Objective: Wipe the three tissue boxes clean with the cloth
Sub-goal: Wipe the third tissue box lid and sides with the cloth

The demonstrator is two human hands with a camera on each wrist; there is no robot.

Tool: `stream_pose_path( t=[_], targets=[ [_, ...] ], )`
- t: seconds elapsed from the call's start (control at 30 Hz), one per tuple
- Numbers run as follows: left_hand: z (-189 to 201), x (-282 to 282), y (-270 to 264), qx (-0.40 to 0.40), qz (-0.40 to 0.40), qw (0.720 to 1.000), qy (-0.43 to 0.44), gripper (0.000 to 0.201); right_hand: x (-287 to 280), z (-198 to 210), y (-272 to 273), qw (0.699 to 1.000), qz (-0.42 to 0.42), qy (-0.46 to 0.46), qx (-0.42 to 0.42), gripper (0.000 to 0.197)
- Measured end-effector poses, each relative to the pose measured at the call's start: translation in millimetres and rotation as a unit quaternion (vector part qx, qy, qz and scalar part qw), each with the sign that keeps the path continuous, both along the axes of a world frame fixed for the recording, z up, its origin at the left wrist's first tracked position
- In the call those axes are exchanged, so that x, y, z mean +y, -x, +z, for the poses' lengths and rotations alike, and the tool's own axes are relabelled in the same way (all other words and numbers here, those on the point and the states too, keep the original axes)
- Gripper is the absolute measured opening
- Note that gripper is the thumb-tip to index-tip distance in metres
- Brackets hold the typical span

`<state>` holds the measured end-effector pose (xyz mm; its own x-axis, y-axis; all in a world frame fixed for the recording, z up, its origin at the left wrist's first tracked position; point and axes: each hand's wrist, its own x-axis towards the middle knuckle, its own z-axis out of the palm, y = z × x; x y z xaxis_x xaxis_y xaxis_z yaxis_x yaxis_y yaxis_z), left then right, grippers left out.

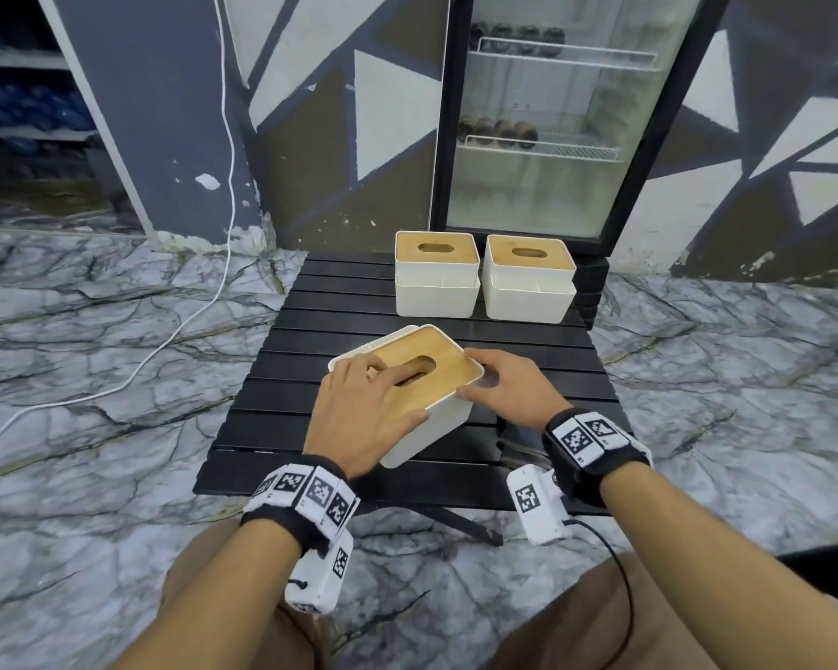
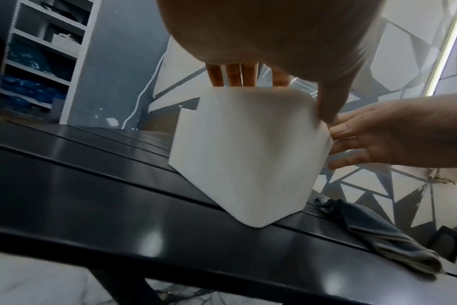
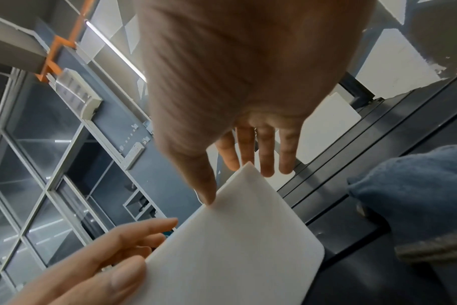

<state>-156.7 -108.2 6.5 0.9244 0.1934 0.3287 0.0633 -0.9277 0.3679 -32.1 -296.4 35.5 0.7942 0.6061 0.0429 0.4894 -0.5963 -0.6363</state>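
Left hand: the person's left hand [image 1: 359,408] lies flat on the wooden lid of the nearest box, fingers straight and spread over the oval slot, thumb pressed along the near right edge; it presses rather than curls round anything
Right hand: the right hand [image 1: 504,386] rests against the right side of the same box, fingers straight along the wall, thumb tip touching the rim; released, clasping nothing
Nearest box: the white rectangular tissue box with a light bamboo lid [image 1: 443,365] stands on the near half of the table, turned at an angle to the slats, between the two hands; in the left wrist view its white corner [image 2: 248,156] points toward the camera
Cloth: the crumpled grey-blue cloth [image 2: 373,233] lies on the table just right of that box, near the front edge, touched by neither hand; the right wrist view shows it as a blue fold [image 3: 415,198]
Table: the low black slatted table [image 1: 310,427] stands on marbled floor
Far boxes: two more white tissue boxes with bamboo lids stand side by side at the far edge, the left one [image 1: 436,275] and the right one [image 1: 528,280], close but apart
Behind: a glass-door fridge with wire shelves [image 1: 552,113] stands against the painted wall
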Motion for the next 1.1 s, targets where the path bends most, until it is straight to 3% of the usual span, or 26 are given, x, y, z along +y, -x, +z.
stream_pose_path(
  t=[0.1,0.23,0.4,0.5,0.63,0.83,1.1],
  targets=[
    [-2.2,3.9,2.3,-0.03,0.02,0.999,0.022,0.05,-0.9,-6.6,5.0,1.0,-0.012,0.012,-0.018,0.055],
    [-11.5,11.2,1.0,-0.013,0.072,0.996,0.046,0.052,-2.5,-14.2,10.3,0.997,-0.055,-0.009,-0.043,0.048],
    [-19.6,14.0,-2.2,-0.004,0.094,0.977,0.193,0.055,-5.4,-24.5,26.8,0.992,-0.093,-0.035,-0.075,0.04],
    [-20.1,16.3,-5.3,0.003,0.098,0.969,0.226,0.057,-7.1,-25.9,34.2,0.991,-0.096,-0.043,-0.081,0.034],
    [-18.2,10.6,-7.7,-0.036,0.101,0.972,0.21,0.053,-5.9,-18.4,29.3,0.99,-0.092,-0.066,-0.083,0.028],
    [-16.0,-35.0,-15.8,-0.088,0.103,0.982,0.133,0.053,12.3,-8.2,-4.0,0.992,-0.07,-0.083,-0.06,0.04],
    [-31.5,-48.9,-18.7,-0.066,0.104,0.986,0.111,0.051,27.2,-15.3,-27.7,0.999,-0.007,0.033,-0.043,0.052]
  ],
)
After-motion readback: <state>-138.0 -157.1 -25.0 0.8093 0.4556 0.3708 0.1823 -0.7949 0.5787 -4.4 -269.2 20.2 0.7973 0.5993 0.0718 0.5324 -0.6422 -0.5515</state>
